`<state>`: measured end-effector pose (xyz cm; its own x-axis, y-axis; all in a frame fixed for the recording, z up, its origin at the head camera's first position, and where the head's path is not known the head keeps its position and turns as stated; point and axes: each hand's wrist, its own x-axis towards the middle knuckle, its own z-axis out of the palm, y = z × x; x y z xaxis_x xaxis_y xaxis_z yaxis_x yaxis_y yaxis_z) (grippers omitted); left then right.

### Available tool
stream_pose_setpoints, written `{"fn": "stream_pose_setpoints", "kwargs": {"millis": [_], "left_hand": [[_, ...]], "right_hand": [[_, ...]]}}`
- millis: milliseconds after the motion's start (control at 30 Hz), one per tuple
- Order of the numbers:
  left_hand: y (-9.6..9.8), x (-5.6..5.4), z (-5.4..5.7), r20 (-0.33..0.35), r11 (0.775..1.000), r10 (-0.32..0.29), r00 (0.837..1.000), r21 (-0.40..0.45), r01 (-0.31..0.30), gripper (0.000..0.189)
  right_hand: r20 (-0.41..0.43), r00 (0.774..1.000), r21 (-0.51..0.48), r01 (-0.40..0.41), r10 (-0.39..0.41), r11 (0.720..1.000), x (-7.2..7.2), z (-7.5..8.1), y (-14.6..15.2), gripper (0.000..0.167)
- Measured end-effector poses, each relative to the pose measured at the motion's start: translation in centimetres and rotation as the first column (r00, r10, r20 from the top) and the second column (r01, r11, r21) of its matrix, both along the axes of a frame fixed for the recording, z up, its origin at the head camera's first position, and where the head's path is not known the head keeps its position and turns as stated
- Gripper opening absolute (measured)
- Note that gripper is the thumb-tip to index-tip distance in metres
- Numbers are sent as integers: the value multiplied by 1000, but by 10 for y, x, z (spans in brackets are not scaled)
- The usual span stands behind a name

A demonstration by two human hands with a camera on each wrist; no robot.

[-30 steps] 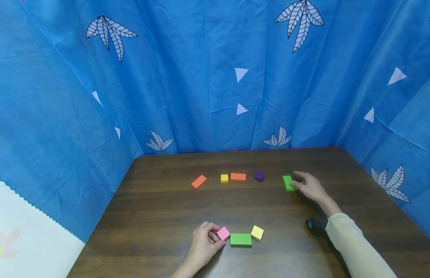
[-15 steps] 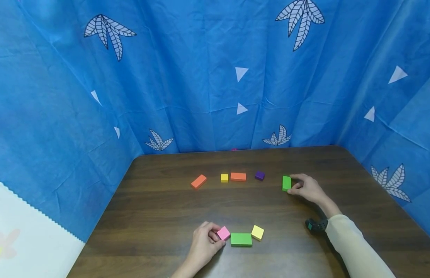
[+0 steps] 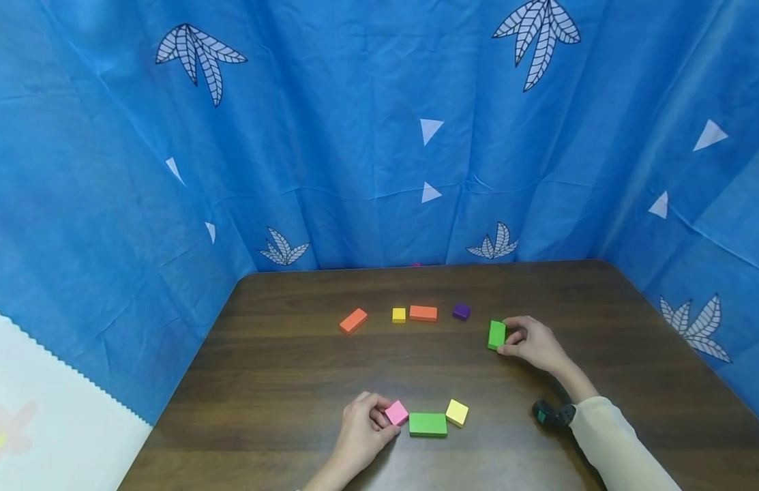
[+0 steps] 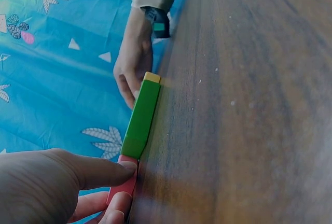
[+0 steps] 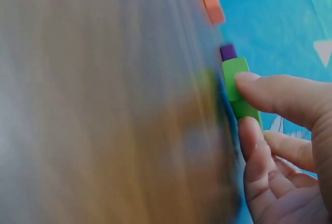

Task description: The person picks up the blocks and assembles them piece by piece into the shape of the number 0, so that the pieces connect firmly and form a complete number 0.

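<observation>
My left hand (image 3: 365, 428) pinches a pink block (image 3: 397, 412) on the table, thumb on its near side and fingers on the far side. Just right of the pink block lies a long green block (image 3: 428, 425), and a pale yellow block (image 3: 457, 412) sits at an angle by its right end. Farther back on the right, my right hand (image 3: 534, 346) grips a smaller green block (image 3: 496, 335) between thumb and fingers. The right wrist view shows the thumb (image 5: 275, 92) across this green block, with a purple block (image 5: 227, 52) beyond it.
Along the back of the brown wooden table (image 3: 281, 382) lie a tilted orange block (image 3: 353, 320), a small yellow block (image 3: 399, 315), another orange block (image 3: 423, 313) and the purple block. A blue curtain (image 3: 367, 136) hangs behind the table and along its sides.
My right hand has taken hold of the smaller green block and moved it a little left and nearer. The left hand stays on the pink block.
</observation>
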<state>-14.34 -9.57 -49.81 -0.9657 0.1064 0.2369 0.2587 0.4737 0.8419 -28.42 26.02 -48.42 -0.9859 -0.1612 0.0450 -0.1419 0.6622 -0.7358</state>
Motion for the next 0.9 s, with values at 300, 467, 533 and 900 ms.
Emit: {"fn": "stream_pose_setpoints", "kwargs": {"millis": [300, 467, 533, 900], "left_hand": [[0, 0, -1, -2, 1000, 4, 1000, -4, -4, 29], [0, 0, 0, -3, 1000, 1, 1000, 4, -1, 29], [0, 0, 1, -7, 1000, 0, 1000, 6, 0, 29], [1, 0, 2, 6, 1000, 0, 1000, 12, 0, 30]], "right_hand": [[-5, 993, -52, -120, 120, 991, 29, 1, -35, 64], [-12, 985, -62, -174, 173, 983, 43, -2, -48, 63], [-13, 980, -76, -197, 196, 977, 46, -2, -52, 63], [-18, 961, -96, -278, 277, 956, 61, -3, -64, 63]]}}
